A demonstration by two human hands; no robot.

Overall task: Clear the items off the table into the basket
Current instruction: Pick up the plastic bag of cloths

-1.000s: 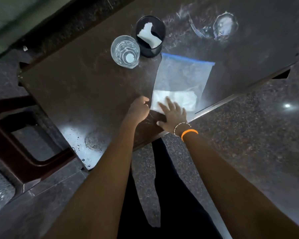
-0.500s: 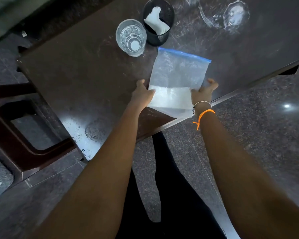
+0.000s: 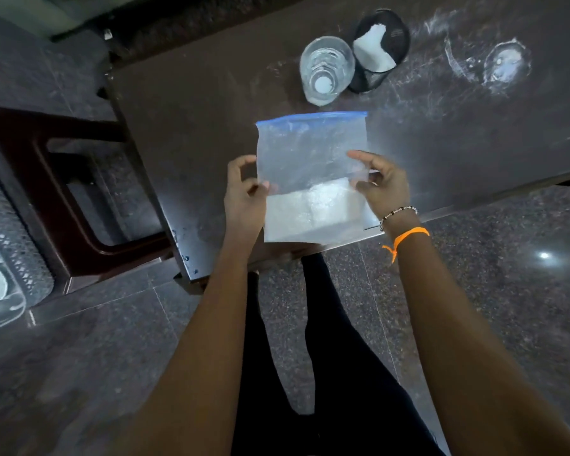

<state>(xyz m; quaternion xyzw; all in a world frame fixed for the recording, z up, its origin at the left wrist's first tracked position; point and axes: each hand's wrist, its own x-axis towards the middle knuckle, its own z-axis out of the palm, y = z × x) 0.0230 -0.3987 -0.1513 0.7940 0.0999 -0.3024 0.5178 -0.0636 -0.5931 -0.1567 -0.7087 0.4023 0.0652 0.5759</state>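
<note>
Bag: clear zip bag (image 3: 310,159) with a blue seal strip along its far edge and a white folded sheet inside its near half; held between both hands above the near edge of the counter (image 3: 195,126).
Left hand: left hand (image 3: 244,195) pinches the bag's left edge, thumb and fingers curled onto the plastic.
Right hand: right hand (image 3: 379,185) grips the bag's right edge, thumb across the front face; a beaded bracelet and an orange band sit on its wrist.
Glass: clear drinking glass (image 3: 326,70) upright on the counter, beyond the hands, just past the bag's seal.
Mesh cup: black mesh cup (image 3: 380,51) holding white crumpled paper, touching or just beside the glass, on the right-hand side.
Basket: pale perforated basket (image 3: 10,238) on the floor, well apart to the left of the left hand, beyond a dark brown chair (image 3: 46,192).
</note>
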